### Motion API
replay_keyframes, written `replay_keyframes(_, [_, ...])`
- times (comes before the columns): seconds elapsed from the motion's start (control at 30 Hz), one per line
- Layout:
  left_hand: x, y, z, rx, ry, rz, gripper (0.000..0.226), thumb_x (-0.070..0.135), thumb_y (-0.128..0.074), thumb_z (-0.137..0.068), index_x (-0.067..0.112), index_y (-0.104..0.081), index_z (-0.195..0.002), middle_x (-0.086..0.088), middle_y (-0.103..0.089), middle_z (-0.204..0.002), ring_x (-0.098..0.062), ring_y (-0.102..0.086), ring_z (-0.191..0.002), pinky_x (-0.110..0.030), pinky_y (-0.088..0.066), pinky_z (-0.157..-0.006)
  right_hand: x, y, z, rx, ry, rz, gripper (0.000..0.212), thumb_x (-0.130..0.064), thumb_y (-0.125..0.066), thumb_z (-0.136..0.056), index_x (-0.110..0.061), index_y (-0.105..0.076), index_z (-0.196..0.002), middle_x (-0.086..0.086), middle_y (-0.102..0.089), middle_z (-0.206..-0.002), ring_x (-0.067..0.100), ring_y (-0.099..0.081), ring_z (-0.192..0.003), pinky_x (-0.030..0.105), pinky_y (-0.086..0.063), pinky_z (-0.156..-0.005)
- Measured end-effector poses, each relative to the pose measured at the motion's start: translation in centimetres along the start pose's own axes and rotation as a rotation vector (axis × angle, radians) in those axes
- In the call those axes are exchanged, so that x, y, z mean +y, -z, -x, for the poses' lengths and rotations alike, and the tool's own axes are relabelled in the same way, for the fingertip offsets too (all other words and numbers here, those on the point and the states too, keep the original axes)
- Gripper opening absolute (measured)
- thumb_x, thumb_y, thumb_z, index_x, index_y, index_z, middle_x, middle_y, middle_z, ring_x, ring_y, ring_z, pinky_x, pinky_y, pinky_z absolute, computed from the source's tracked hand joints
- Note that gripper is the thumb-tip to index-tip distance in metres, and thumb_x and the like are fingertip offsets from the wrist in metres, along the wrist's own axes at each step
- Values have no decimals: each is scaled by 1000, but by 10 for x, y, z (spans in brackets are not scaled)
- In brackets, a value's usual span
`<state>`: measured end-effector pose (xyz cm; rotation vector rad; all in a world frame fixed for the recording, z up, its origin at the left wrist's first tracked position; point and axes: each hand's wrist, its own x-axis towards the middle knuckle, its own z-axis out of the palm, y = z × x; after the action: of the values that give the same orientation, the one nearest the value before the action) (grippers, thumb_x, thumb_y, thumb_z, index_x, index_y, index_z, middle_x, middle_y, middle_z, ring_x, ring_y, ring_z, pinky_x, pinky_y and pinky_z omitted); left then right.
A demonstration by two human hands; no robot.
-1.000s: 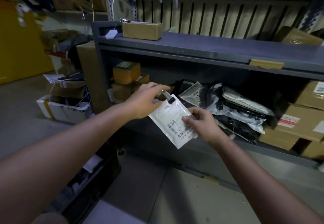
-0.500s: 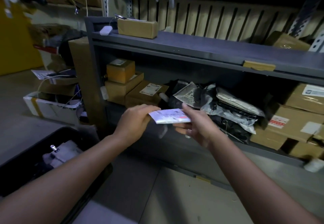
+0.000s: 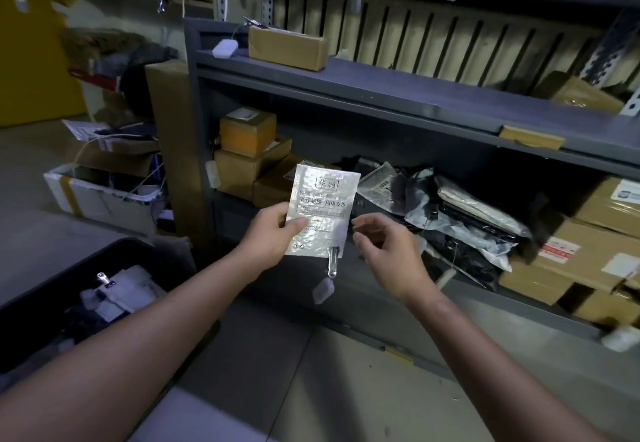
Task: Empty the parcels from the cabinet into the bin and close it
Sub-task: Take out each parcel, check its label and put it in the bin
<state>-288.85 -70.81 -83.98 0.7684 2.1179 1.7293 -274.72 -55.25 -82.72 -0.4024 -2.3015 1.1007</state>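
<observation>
Between the fingers (image 3: 281, 211) and thumb of the left hand (image 3: 266, 239), the silver bubble mailer (image 3: 323, 199) now stands upright. The right hand (image 3: 388, 251) has released it and hangs loosely curled just beside. Lower left, the black bin (image 3: 114, 246) lies open, likely for a one-handed drop.

The bin (image 3: 129, 247) is cut off by the left edge and its dark contents are hardly told. The small print on the parcel (image 3: 323, 204) cannot be read. The tag (image 3: 323, 291) hung below it is blurred.
</observation>
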Motion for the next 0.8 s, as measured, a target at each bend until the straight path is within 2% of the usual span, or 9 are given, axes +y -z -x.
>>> replay_keyframes(0.13, [13, -3, 1, 2, 53, 127, 20, 20, -62, -98, 19, -64, -118, 0, -74, -103, -15, -72, -90, -29, -60, -75, 1, -12, 2, -48, 153, 225, 28, -11, -64, -91, -18, -67, -118, -12, -61, -113, 7, -59, -105, 27, -50, -93])
replay_keyframes(0.2, [19, -4, 0, 5, 111, 203, 28, 20, -64, -97, 21, -58, -124, -4, -73, -107, -19, -73, -91, -35, -62, -76, 3, -15, 3, -95, 222, 318, 39, -10, -64, -87, -20, -64, -124, -11, -57, -124, 10, -49, -117, 27, -42, -103])
replay_keyframes(0.27, [22, -6, -3, 18, 171, 292, 35, 18, -65, -96, 26, -52, -127, -5, -71, -112, -21, -73, -93, -36, -62, -72, 2, -15, 5, -143, 234, 370, 49, -19, -64, -82, -21, -60, -131, -11, -52, -135, 9, -40, -124, 25, -34, -108])
replay_keyframes(0.37, [25, -8, -4, -14, 250, 393, 47, 13, -67, -94, 27, -44, -133, -7, -69, -116, -22, -71, -94, -28, -59, -59, 4, -15, 6, -143, 274, 493, 55, -31, -69, -83, -20, -55, -135, -9, -50, -139, 14, -39, -126, 28, -35, -105])
replay_keyframes(0.47, [27, -10, -3, -77, 314, 439, 57, 14, -68, -93, 24, -38, -141, -11, -74, -104, -24, -74, -85, -30, -60, -60, 9, -16, 4, 34, 366, 543, 36, -13, -67, -85, -16, -64, -121, 0, -64, -122, 24, -55, -107, 41, -50, -90])
replay_keyframes(0.57, [29, -6, -5, -156, 326, 510, 40, 36, -55, -100, 27, -41, -137, -12, -76, -101, -27, -75, -92, -39, -60, -76, 10, -13, -1, 104, 223, 387, 20, -11, -61, -92, -22, -69, -107, -5, -70, -101, 20, -64, -89, 43, -55, -76])
replay_keyframes(0.67, [25, -1, -8, -102, 341, 482, 35, 44, -45, -103, 30, -44, -135, -6, -74, -110, -25, -71, -101, -45, -57, -89, 6, -10, -8, 146, -25, 86, 10, -22, -59, -97, -24, -67, -91, -7, -68, -81, 20, -67, -78, 49, -58, -69])
replay_keyframes(0.73, [17, 0, -8, -61, 376, 351, 44, 40, -51, -101, 26, -44, -142, -4, -70, -118, -22, -68, -103, -43, -57, -89, 0, -8, -11, 178, -155, -128, 12, -17, -59, -98, -21, -66, -88, 2, -72, -86, 31, -69, -83, 52, -58, -72])
replay_keyframes(0.8, [8, 0, -6, -108, 419, 267, 50, 36, -61, -97, 23, -45, -142, -2, -66, -125, -20, -67, -105, -41, -56, -90, -5, -7, -14, 182, -266, -328, 11, -12, -59, -98, -19, -64, -92, 13, -72, -97, 32, -71, -85, 48, -59, -73])
